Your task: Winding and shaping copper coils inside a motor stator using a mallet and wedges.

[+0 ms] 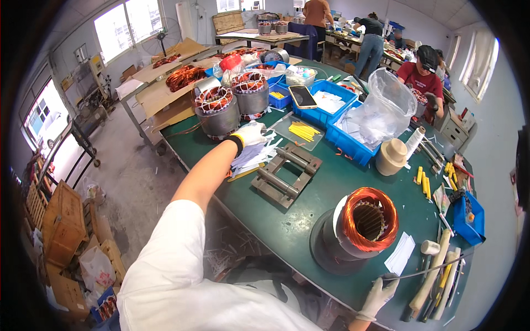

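Note:
My left hand (253, 133), in a white glove, reaches over loose white paper strips (251, 159) beside the wound motor stators. Its fingers look stretched out and apart, with nothing plainly held. A clear plastic sheet with yellow sleeves (302, 132) lies just right of it. At the lower right, my gloved right hand (380, 295) grips one end of a thin dark rod (430, 270), which points right over the tools. Between my hands, a stator with orange copper windings (370, 220) stands upright on a dark round base. A metal roller frame (286, 175) lies nearer my left arm.
Finished stators (216, 113) stand at the far left of the green table (276, 226). Blue bins (353, 135) hold paper pieces; a phone (303, 97) rests on one. A white mallet (429, 247) and several sticks (436, 276) lie right. A co-worker (425, 83) works across the table.

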`<state>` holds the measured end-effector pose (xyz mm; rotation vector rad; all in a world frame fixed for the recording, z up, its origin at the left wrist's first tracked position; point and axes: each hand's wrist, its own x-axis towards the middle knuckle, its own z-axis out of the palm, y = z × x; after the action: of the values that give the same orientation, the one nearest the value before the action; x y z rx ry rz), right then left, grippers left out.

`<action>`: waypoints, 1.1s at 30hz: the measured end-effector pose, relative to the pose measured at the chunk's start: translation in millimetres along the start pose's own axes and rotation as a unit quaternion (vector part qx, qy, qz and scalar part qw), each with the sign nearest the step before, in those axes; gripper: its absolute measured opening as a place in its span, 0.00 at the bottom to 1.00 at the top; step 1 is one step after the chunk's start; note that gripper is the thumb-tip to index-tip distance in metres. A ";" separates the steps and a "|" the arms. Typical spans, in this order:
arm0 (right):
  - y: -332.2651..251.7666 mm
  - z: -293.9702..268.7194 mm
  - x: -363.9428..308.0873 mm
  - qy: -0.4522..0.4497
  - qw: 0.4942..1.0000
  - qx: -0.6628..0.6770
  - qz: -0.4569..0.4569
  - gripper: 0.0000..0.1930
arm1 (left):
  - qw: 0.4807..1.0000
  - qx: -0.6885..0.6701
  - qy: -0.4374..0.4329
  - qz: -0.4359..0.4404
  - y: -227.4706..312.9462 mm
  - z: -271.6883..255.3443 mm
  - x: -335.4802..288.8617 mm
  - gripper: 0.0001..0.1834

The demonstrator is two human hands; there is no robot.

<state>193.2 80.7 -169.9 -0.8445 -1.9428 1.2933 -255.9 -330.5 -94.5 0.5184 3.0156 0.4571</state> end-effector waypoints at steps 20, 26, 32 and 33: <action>-4.8 0.8 0.7 0.006 1.000 0.004 -0.016 0.08 | 0.996 -0.020 -0.079 0.046 -4.0 10.9 11.5 0.28; -2.3 1.0 0.4 0.006 1.000 0.018 -0.023 0.08 | 0.949 -0.310 0.058 0.025 -14.5 -12.6 -20.6 0.24; 6.7 -0.4 1.1 -0.012 0.999 -0.009 -0.035 0.10 | 0.841 -0.533 0.094 -0.018 -28.6 -27.9 -41.9 0.20; 8.4 -0.4 1.4 -0.013 0.999 -0.009 -0.035 0.10 | 0.837 -0.535 0.109 -0.028 -31.3 -28.5 -45.1 0.17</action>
<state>194.0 84.6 -177.4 -0.7641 -1.9907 1.2527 -226.0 -381.7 -76.7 0.2640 2.3257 2.0725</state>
